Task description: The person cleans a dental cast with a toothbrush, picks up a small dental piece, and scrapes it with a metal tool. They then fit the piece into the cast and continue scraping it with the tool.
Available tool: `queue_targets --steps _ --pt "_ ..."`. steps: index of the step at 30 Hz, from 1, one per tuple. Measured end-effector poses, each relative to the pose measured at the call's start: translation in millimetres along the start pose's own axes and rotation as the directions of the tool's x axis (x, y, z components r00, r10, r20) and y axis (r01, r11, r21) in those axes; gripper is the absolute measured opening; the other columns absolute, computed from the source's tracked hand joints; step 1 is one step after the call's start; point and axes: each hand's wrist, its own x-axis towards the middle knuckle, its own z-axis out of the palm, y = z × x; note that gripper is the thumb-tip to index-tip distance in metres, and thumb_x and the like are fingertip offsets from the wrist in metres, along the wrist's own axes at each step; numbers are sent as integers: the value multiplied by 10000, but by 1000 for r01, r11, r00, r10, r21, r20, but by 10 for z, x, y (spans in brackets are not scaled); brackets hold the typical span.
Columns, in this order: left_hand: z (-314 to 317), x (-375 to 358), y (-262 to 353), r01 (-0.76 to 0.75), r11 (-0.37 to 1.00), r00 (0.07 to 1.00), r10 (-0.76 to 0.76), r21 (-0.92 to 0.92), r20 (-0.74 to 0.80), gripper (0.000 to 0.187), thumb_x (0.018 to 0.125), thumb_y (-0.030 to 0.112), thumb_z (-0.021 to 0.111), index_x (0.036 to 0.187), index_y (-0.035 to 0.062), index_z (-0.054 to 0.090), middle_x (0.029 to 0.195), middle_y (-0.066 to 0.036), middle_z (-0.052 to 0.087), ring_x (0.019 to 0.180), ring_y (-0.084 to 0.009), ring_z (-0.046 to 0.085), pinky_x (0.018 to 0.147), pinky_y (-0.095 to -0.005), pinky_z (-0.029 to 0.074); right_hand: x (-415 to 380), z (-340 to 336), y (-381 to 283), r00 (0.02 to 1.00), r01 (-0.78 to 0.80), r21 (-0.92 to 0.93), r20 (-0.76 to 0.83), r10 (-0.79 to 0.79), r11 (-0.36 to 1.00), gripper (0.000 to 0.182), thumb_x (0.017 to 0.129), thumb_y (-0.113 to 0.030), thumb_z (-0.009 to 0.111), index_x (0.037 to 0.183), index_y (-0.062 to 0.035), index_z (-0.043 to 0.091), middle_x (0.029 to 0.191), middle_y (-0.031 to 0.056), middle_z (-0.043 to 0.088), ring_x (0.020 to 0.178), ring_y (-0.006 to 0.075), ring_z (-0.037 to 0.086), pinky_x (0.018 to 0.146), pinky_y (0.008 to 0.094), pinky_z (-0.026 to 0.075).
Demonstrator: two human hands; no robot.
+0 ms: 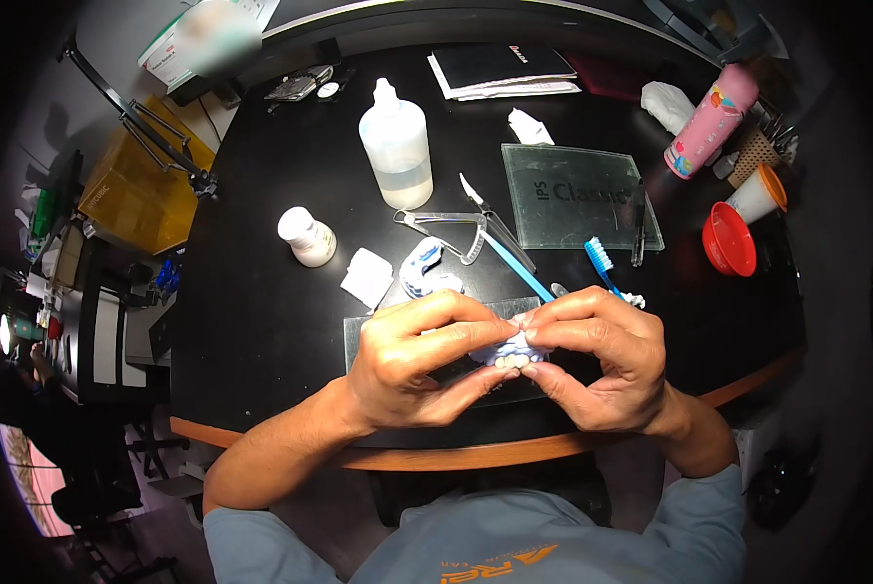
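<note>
Between my two hands is a small bluish dental model (503, 352) with a row of whitish teeth (512, 361) along its lower front. My left hand (412, 355) pinches it from the left, fingertips above and thumb below. From the other side my right hand (602, 358) grips it the same way, its thumb by the teeth. The fingers hide much of the model. Beneath it lies a flat glassy slab (359, 339). Just beyond my left hand sit a blue-and-white arch-shaped piece (419, 273) and a folded white tissue (367, 278).
A clear squeeze bottle (398, 146), a small white bottle (307, 237), a caliper (456, 229) and a glass plate (578, 200) stand or lie farther back. To the right are a blue toothbrush (600, 258), a red bowl (728, 239) and a pink bottle (711, 122).
</note>
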Motion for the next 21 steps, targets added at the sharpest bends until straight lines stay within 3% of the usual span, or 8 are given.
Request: queue_targets --steps 21 --pt "-27 3 1 31 1000 999 -31 -6 36 383 775 95 918 1120 -13 791 911 -120 746 730 -208 732 605 -304 560 13 -19 -29 999 -51 -1 18 51 999 332 776 14 874 1086 44 757 1024 179 752 913 266 768 775 327 623"
